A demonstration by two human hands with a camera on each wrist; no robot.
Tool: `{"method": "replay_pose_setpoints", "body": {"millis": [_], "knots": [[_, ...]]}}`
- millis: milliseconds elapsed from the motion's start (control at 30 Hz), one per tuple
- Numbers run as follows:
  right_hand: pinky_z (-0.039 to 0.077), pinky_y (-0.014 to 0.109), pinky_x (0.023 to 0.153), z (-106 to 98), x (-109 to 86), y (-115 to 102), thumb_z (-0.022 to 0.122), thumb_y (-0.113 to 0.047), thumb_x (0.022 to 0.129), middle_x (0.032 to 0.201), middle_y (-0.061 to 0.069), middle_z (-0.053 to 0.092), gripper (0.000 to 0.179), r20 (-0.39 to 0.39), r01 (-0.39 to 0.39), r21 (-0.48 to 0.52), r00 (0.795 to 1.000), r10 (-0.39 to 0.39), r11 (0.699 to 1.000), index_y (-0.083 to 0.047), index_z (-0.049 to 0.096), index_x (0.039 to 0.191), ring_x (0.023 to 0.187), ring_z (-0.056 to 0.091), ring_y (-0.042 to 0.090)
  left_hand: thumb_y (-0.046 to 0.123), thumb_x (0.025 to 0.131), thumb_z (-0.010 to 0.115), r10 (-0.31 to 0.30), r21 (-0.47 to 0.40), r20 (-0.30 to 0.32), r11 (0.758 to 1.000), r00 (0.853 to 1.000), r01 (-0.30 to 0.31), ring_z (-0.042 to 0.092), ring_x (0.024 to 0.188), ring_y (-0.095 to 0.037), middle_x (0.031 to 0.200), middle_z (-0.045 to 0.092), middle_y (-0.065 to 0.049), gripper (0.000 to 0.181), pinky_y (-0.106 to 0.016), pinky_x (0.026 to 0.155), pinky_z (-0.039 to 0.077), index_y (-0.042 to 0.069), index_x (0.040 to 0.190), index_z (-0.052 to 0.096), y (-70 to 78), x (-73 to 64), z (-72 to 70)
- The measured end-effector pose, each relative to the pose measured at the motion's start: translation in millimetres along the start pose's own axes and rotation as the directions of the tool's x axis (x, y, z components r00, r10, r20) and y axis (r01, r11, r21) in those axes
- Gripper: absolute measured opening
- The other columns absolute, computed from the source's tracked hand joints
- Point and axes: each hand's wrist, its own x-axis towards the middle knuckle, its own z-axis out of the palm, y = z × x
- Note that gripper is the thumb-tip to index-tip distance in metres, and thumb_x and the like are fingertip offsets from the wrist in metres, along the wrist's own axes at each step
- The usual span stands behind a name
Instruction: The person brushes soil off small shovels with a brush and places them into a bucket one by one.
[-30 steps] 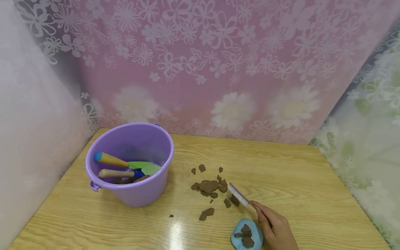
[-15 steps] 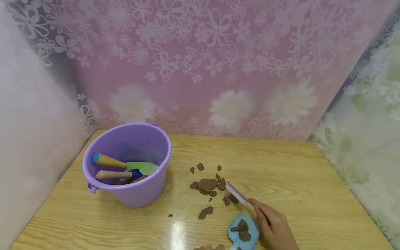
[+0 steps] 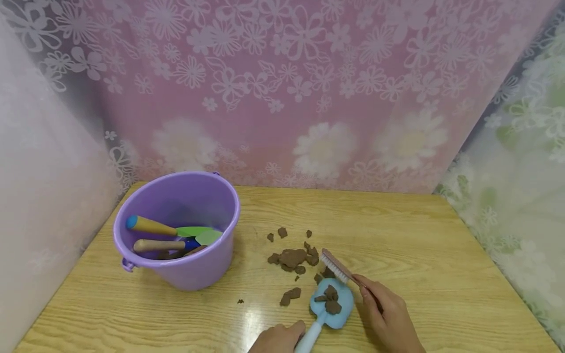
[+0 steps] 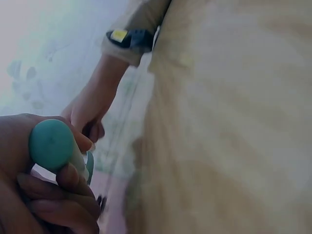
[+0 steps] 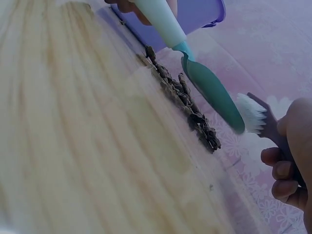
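Observation:
My left hand (image 3: 278, 338) grips the pale handle of a light blue toy shovel (image 3: 339, 318), its fingers wrapped round the handle in the left wrist view. Several brown clay-like lumps (image 3: 332, 307) lie on the blade. My right hand (image 3: 388, 309) holds a brush (image 3: 337, 264) with a brown back and white bristles pointing down and left. The bristles are right at the far edge of the blade; in the right wrist view the bristles (image 5: 251, 113) meet the blade tip (image 5: 234, 119). More brown lumps (image 3: 293, 257) are scattered on the table just beyond and left of the shovel.
A purple bucket (image 3: 198, 274) stands on the left of the wooden table (image 3: 397, 220). Inside lean a tool with a yellow handle (image 3: 152, 225) and one with a wooden handle (image 3: 159, 245). Flowered cloth (image 3: 265, 98) hangs behind the table and along both sides.
My left hand has come into view from the bottom, carrying the loaded shovel forward and left to the brush. The brush has stayed nearly in place.

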Motion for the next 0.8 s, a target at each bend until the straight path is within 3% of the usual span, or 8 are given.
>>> {"method": "replay_pose_setpoints", "body": {"millis": [67,167,367,600,800], "knots": [[0.038,0.009,0.055,0.0,0.0,0.4,0.058,0.017,0.084,0.081,-0.003,0.060,0.041,-0.013,-0.009,0.017,1.000,0.010,1.000,0.000,0.061,0.122,0.060,0.041,-0.003,0.030,0.080,0.071,-0.014,-0.089,-0.006,0.996,1.000,0.013,0.044,0.050,-0.006,0.062,0.049,0.007,0.023,-0.024,0.048,0.038,0.020,0.089,0.053,-5.9,-3.6,-10.9],[0.038,0.009,0.054,0.4,0.5,0.6,0.057,0.018,0.084,0.081,-0.001,0.060,0.040,-0.036,-0.015,0.039,0.999,0.017,0.999,0.003,0.061,0.120,0.059,0.041,-0.002,0.026,0.077,0.067,-0.011,-0.171,-0.065,0.985,0.998,-0.001,0.044,0.056,-0.007,0.066,0.049,0.010,0.021,-0.024,0.050,0.037,0.021,0.093,0.054,-14.7,-11.3,-25.8],[0.036,0.009,0.053,5.5,12.0,-5.2,0.058,0.018,0.083,0.082,0.002,0.060,0.039,-0.038,0.059,0.081,0.998,-0.056,0.995,0.005,0.061,0.121,0.059,0.039,-0.003,0.025,0.077,0.065,-0.025,-0.170,-0.168,0.985,0.985,-0.004,0.045,0.054,-0.006,0.065,0.051,0.010,0.020,-0.023,0.048,0.036,0.019,0.090,0.052,-27.1,-22.7,-55.6],[0.031,0.009,0.052,10.5,72.4,-30.0,0.063,0.007,0.086,0.079,-0.008,0.054,0.042,0.055,0.186,0.055,0.980,-0.189,0.981,-0.006,0.062,0.126,0.058,0.033,-0.003,0.024,0.077,0.067,-0.027,-0.106,-0.239,0.994,0.971,0.001,0.049,0.062,-0.007,0.072,0.058,0.008,0.021,-0.025,0.053,0.039,0.017,0.092,0.056,-27.1,-26.7,-78.4],[0.029,0.011,0.050,3.8,118.4,-50.2,0.069,0.004,0.081,0.074,-0.011,0.048,0.041,0.035,0.272,-0.007,0.962,-0.271,0.962,-0.011,0.068,0.119,0.058,0.032,-0.003,0.022,0.078,0.066,0.005,-0.119,-0.245,0.992,0.969,-0.035,0.052,0.059,-0.007,0.071,0.058,0.007,0.021,-0.025,0.049,0.043,0.015,0.096,0.057,-11.7,-25.6,-97.0]]}}
